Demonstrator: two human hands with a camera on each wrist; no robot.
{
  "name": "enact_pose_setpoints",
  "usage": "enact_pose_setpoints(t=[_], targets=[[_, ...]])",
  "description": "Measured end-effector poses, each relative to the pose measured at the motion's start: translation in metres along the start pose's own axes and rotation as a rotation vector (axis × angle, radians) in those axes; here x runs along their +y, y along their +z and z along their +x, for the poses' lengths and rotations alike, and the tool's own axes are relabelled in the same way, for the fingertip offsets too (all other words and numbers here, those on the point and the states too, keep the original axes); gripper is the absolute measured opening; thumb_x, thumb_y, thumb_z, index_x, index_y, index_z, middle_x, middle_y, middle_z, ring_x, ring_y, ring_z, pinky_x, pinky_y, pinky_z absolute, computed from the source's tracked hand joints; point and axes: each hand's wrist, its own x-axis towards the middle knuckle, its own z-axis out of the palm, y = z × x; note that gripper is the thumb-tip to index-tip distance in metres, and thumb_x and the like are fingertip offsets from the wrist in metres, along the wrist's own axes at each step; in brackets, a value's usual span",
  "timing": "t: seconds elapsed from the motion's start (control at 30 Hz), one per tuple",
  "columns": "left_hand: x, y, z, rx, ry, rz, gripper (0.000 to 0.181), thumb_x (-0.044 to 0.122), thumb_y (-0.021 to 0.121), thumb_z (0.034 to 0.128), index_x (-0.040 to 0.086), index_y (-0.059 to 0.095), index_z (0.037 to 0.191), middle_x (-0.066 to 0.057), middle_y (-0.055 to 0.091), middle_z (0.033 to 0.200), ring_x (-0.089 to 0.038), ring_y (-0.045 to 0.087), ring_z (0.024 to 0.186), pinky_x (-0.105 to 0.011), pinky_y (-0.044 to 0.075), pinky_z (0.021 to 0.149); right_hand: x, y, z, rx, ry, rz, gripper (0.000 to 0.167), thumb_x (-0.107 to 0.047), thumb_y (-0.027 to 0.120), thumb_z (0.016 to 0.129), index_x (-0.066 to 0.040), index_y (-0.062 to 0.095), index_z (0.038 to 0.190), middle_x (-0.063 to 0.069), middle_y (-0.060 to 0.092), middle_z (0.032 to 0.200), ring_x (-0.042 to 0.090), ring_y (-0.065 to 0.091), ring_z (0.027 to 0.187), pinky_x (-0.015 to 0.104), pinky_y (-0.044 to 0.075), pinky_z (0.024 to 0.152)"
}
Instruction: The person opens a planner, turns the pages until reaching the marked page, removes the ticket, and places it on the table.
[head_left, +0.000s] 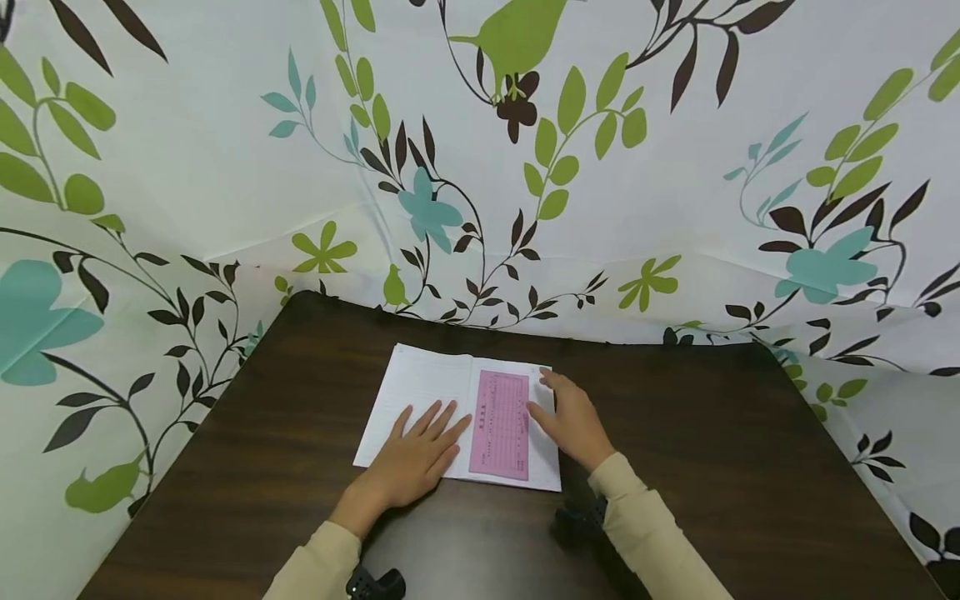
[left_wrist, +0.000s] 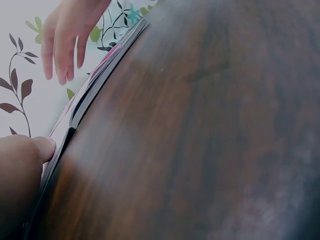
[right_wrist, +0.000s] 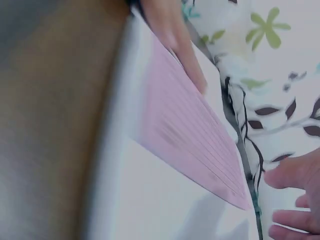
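Observation:
An open notebook [head_left: 423,379] with white pages lies on the dark wooden table. On its right page rests a pink printed slip [head_left: 501,425], like a form with ruled lines and small text. My left hand [head_left: 411,467] presses on the left page with fingers spread, its fingertips close to the slip's left edge. Over the right edge of the notebook is my right hand [head_left: 576,421], thumb and fingers apart and loosely bent. The right wrist view has the pink slip [right_wrist: 192,135] up close, with nothing between the fingers of the right hand [right_wrist: 297,200].
The dark wooden table [head_left: 262,467] spreads out around the notebook. Behind it hangs a white cloth [head_left: 465,283] printed with leaves, flowers and birds. Dark wrist-worn devices [head_left: 375,583] sit by the sleeves.

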Motion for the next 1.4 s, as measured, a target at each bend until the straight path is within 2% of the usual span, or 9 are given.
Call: enact_pose_setpoints(t=[0.17, 0.27, 0.33, 0.5, 0.73, 0.87, 1.0, 1.2, 1.4], targets=[[0.003, -0.001, -0.002, -0.027, -0.009, 0.015, 0.05, 0.034, 0.039, 0.1122, 0.019, 0.041, 0.16, -0.011, 0.035, 0.166, -0.035, 0.027, 0.155, -0.066, 0.013, 0.121, 0.009, 0.003, 0.031, -0.127, 0.124, 0.031, 0.074, -0.017, 0.082, 0.089, 0.016, 0.046, 0.146, 0.028, 0.065, 0.13, 0.042, 0.06, 0.125, 0.056, 0.047, 0.108], [0.003, 0.003, -0.002, -0.043, -0.008, 0.025, 0.051, 0.035, 0.038, 0.1127, 0.021, 0.038, 0.162, -0.009, 0.031, 0.168, -0.033, 0.024, 0.156, -0.065, 0.011, 0.122, 0.011, 0.007, 0.037, -0.153, 0.176, 0.014, 0.075, -0.014, 0.084, 0.087, 0.018, 0.047, 0.144, 0.024, 0.068, 0.121, 0.038, 0.063, 0.114, 0.053, 0.05, 0.104], [0.002, 0.005, -0.001, -0.032, -0.005, 0.028, 0.051, 0.036, 0.038, 0.1128, 0.022, 0.038, 0.162, -0.009, 0.031, 0.168, -0.033, 0.023, 0.156, -0.065, 0.011, 0.122, 0.012, 0.01, 0.04, -0.145, 0.197, 0.036, 0.072, -0.01, 0.084, 0.086, 0.018, 0.049, 0.141, 0.019, 0.069, 0.114, 0.034, 0.063, 0.107, 0.051, 0.052, 0.099], [-0.002, 0.007, 0.001, 0.02, -0.004, 0.049, 0.051, 0.037, 0.039, 0.1123, 0.023, 0.039, 0.162, -0.008, 0.034, 0.167, -0.033, 0.027, 0.155, -0.065, 0.013, 0.121, 0.008, 0.015, 0.047, -0.111, 0.225, 0.12, 0.045, -0.002, 0.081, 0.084, 0.012, 0.064, 0.123, 0.013, 0.069, 0.099, 0.027, 0.062, 0.093, 0.044, 0.053, 0.085], [-0.002, 0.008, 0.001, 0.009, -0.008, 0.028, 0.051, 0.038, 0.039, 0.1123, 0.024, 0.039, 0.162, -0.007, 0.033, 0.167, -0.031, 0.025, 0.156, -0.064, 0.011, 0.122, 0.009, 0.02, 0.048, -0.046, 0.292, 0.138, 0.023, -0.002, 0.08, 0.085, 0.006, 0.074, 0.105, 0.009, 0.071, 0.088, 0.023, 0.063, 0.083, 0.035, 0.052, 0.076], [-0.003, 0.011, 0.001, 0.038, -0.016, 0.053, 0.051, 0.039, 0.039, 0.1121, 0.026, 0.04, 0.161, -0.005, 0.034, 0.167, -0.029, 0.026, 0.156, -0.063, 0.012, 0.122, 0.01, 0.022, 0.051, -0.01, 0.283, 0.131, 0.004, -0.003, 0.078, 0.087, 0.0, 0.076, 0.089, 0.007, 0.069, 0.082, 0.021, 0.061, 0.078, 0.031, 0.048, 0.069], [-0.003, 0.008, 0.0, 0.058, -0.006, 0.049, 0.05, 0.037, 0.04, 0.112, 0.023, 0.042, 0.16, -0.006, 0.036, 0.166, -0.031, 0.028, 0.155, -0.064, 0.013, 0.122, 0.013, 0.023, 0.052, 0.0, 0.246, 0.152, 0.004, -0.004, 0.076, 0.089, -0.001, 0.077, 0.087, 0.007, 0.069, 0.083, 0.021, 0.06, 0.08, 0.03, 0.047, 0.071], [0.001, 0.005, -0.001, 0.077, 0.005, 0.039, 0.049, 0.033, 0.044, 0.1111, 0.018, 0.046, 0.158, -0.011, 0.041, 0.163, -0.036, 0.033, 0.152, -0.067, 0.017, 0.119, 0.039, 0.003, 0.038, 0.104, 0.236, 0.259, 0.009, -0.006, 0.074, 0.095, 0.001, 0.078, 0.096, 0.012, 0.076, 0.092, 0.02, 0.069, 0.084, 0.028, 0.051, 0.07], [-0.002, 0.002, -0.001, 0.07, -0.003, 0.038, 0.049, 0.034, 0.044, 0.1113, 0.019, 0.045, 0.158, -0.01, 0.039, 0.164, -0.034, 0.033, 0.153, -0.066, 0.016, 0.12, 0.07, -0.052, 0.027, 0.134, 0.271, 0.288, 0.021, -0.011, 0.068, 0.102, 0.006, 0.075, 0.112, 0.019, 0.075, 0.108, 0.025, 0.068, 0.097, 0.025, 0.051, 0.078]])
